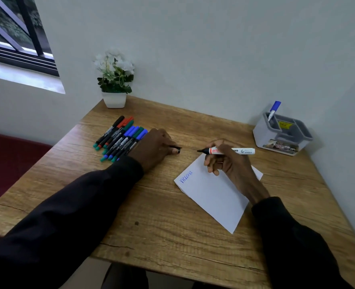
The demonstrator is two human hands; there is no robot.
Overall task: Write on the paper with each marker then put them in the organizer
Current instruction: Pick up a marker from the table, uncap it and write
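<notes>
Wood table (151,226) | L hand (155,147) pinches cap (178,151), mostly hidden | R hand (228,163) grips uncapped marker (243,151) over paper (212,195)

i grip the uncapped white marker (232,151) level in my right hand (227,163) over the far corner of the paper (214,198), black tip toward 9 o'clock. its cap (178,151) is pinched in my left hand (155,148). the thin markers (120,138) lie bunched at 10 o'clock from the paper. the grey organizer (264,135) at 2 o'clock holds one blue marker (274,109).

markers (120,138) left of paper (214,197), organizer (282,134) right
</notes>
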